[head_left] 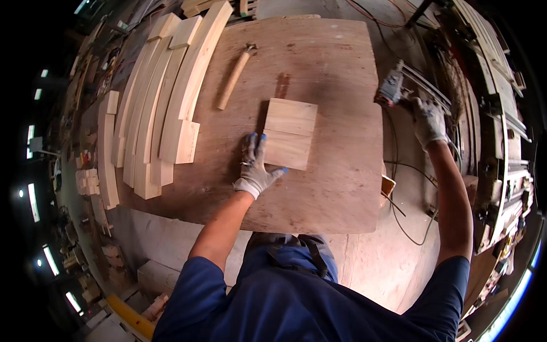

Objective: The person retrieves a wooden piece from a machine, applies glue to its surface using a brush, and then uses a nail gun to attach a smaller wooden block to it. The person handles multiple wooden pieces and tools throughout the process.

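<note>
Two gloved hands: left hand [254, 168] on wood block [289, 134], right hand [428, 121] half-hiding power tool [392, 88].

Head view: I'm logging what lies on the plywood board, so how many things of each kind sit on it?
Long curved wood strips: 5
Joined flat wood panel, under the left hand: 1
Hammer: 1
Total: 7
The power tool in the right hand is off the board.

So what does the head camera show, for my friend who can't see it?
A person's gloved left hand rests on the edge of a wooden panel lying on a plywood table. Their gloved right hand grips a power tool at the table's right; a hammer and curved boards lie left.
</note>
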A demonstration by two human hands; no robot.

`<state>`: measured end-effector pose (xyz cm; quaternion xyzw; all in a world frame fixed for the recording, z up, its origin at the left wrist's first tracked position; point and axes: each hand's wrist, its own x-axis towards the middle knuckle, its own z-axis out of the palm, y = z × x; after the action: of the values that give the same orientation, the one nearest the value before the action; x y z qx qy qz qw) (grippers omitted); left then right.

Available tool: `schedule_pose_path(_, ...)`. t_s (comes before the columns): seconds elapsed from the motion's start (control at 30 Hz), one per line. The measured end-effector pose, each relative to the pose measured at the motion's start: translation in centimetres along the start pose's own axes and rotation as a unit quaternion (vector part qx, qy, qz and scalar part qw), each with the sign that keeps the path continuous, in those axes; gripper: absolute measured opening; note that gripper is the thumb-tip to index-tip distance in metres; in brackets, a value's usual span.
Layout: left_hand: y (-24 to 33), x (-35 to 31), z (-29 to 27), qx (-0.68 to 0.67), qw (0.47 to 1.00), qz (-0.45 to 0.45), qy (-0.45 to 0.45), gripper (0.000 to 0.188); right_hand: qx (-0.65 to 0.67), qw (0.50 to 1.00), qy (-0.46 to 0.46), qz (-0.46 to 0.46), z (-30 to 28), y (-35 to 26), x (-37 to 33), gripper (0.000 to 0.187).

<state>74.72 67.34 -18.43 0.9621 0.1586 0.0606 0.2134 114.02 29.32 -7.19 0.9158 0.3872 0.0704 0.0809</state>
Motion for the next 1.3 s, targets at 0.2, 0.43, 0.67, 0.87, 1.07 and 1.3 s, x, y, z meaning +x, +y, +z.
schedule_pose_path(0.2, -2.1, -0.4, 2.0, 0.035, 0.995, 0.086, 0.033, 0.107, 0.019, 0.994, 0.031, -0.105, 2.7, -10.3, 8.2, 0.018)
schedule_pose_path(0.43, -1.9, -0.3, 1.7, 0.044, 0.996, 0.071, 0.018, 0.105, 0.006, 0.987, -0.08, -0.142, 5.6, -15.3, 13.2, 0.028)
schedule_pose_path(0.67, -1.4, 0.2, 1.9, 0.038, 0.996, 0.084, 0.012, 0.107, 0.089, 0.988, 0.031, -0.126, 6.7, -13.1, 9.3, 0.036)
schedule_pose_path(0.87, -0.5, 0.1, 1.9, 0.064, 0.992, 0.099, 0.042, 0.106, 0.206, 0.967, 0.105, 0.111, 0.1, -5.1, -9.9, 0.018)
schedule_pose_path(1.07, -0.6, 0.0, 2.5, 0.081, 0.991, 0.103, 0.023, 0.107, 0.21, 0.842, -0.318, 0.382, 8.4, -5.8, -30.1, 0.026)
schedule_pose_path(1.3, -0.5, -0.1, 2.5, 0.097, 0.989, 0.113, 0.002, 0.105, 0.473, 0.624, -0.368, 0.501, 22.1, -16.0, -36.6, 0.052)
